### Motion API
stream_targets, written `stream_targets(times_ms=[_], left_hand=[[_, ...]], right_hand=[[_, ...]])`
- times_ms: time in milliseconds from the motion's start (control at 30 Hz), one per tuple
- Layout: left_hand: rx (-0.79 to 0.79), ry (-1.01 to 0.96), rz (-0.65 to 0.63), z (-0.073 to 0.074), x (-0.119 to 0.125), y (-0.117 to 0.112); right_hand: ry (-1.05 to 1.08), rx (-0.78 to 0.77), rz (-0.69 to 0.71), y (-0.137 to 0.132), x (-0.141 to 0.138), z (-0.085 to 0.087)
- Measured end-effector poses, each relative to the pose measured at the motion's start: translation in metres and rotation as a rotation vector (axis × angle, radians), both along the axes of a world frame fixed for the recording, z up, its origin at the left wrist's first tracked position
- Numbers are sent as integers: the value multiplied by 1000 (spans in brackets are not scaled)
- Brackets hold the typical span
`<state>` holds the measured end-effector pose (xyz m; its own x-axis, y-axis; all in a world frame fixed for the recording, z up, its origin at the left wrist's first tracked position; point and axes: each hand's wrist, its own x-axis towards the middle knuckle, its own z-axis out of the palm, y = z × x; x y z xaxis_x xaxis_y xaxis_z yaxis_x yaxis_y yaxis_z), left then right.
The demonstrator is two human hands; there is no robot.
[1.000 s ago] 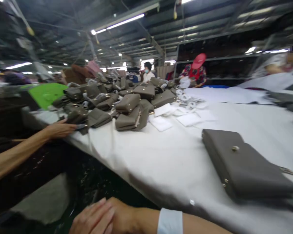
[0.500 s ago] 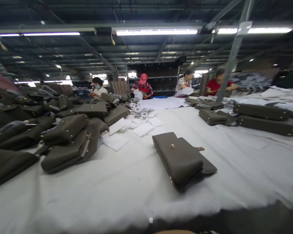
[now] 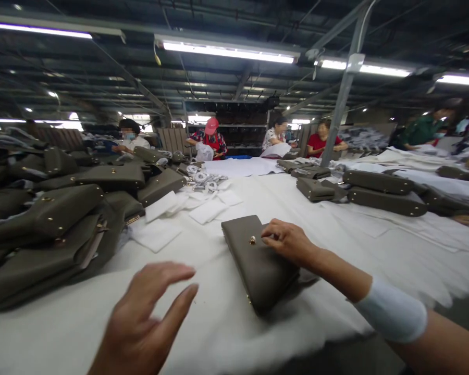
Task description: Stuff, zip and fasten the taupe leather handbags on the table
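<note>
Seeing tube lights [image 3: 229, 52] glowing under a dark roof [image 3: 203, 21], spotting a slanting grey post [image 3: 342, 101] at the right, and making out a person in a red top [image 3: 316, 149] partly behind it. Noticing a person in a red cap [image 3: 219, 140] before dark shelving [image 3: 243, 136], a person in white [image 3: 140, 142] farther left, and, at the far right, someone in green [image 3: 420, 131]

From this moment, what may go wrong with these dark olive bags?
The right hand is over a boxy, dark olive, leather-like bag, near its small gold-coloured clasp; careless contact might scratch either. The wrinkled white cloth beneath could bunch if the bag is dragged. The uneven pile of dark olive bags to the left might slide onto the white square sheets.
</note>
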<state>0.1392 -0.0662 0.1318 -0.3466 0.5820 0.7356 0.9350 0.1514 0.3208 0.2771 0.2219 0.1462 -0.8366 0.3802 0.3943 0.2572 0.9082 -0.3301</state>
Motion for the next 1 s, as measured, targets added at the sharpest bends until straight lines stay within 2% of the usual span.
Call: stream_targets(times_ms=[67,167,233,300,400,567,833,1000], left_hand=[[-117,-86,-115,10,-11,59],[-373,-212,-314,16,-30,138],[-533,-213,-397,14,-40,173],[-649,-148,-440,9,-47,192],[-721,-82,-484,-2,-55,202],[-714,-93,-559,-19,-64,206],[-748,-68,-499,-20,-62,211],[-746,-132,-485,-24,-64,211]], right_hand=[[-74,2,1,21,5,-6],[-102,-5,26,22,1,-12],[-140,31,33,15,-6,-13],[-192,95,32,11,-12,-14],[-239,143,25,13,-20,-18],[-303,202,68,17,-26,-30],[-335,294,131,19,-30,-45],[-382,227,152,18,-31,-47]])
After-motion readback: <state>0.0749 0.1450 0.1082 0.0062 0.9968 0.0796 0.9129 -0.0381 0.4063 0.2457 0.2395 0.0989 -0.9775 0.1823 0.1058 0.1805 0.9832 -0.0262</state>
